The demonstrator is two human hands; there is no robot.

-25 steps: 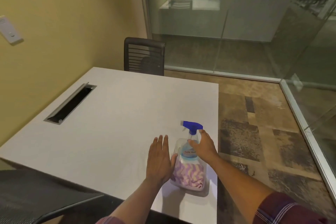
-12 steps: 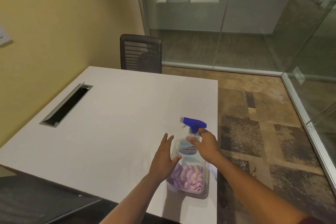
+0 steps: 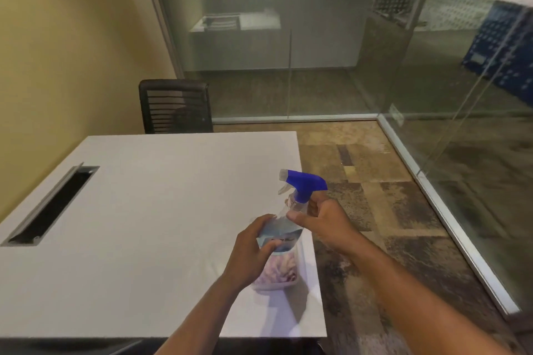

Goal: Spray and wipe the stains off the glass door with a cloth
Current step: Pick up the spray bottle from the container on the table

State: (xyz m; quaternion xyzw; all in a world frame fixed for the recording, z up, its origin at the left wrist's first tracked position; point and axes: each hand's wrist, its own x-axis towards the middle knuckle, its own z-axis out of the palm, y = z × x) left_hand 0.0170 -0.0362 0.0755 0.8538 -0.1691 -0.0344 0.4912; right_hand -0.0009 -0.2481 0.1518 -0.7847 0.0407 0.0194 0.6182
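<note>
The spray bottle [image 3: 284, 228] stands roughly upright near the right edge of the white surface [image 3: 150, 210], its long axis vertical with a slight lean away from the camera. Its blue trigger head [image 3: 305, 183] is at the top, with the pale nozzle tip pointing left, towards the middle of the surface, and the blue rear end pointing right. A pink-and-white striped cloth [image 3: 278, 268] shows through the clear lower part of the bottle; whether it lies inside or behind cannot be told.

The right hand [image 3: 323, 222] is closed around the bottle's neck just below the trigger head, thumb across the front. The left hand [image 3: 253, 245] is curled around the labelled middle of the body, fingers wrapped across the front.

Half a second ago the left hand was open and only nearing the bottle's side; it has since closed on it. The right hand has kept its hold on the neck. The view has tipped upward, so more of the glass wall [image 3: 288, 52] now appears, along with the black mesh chair [image 3: 176, 106] at the far end of the surface and the cable slot [image 3: 52, 204] on the left.
</note>
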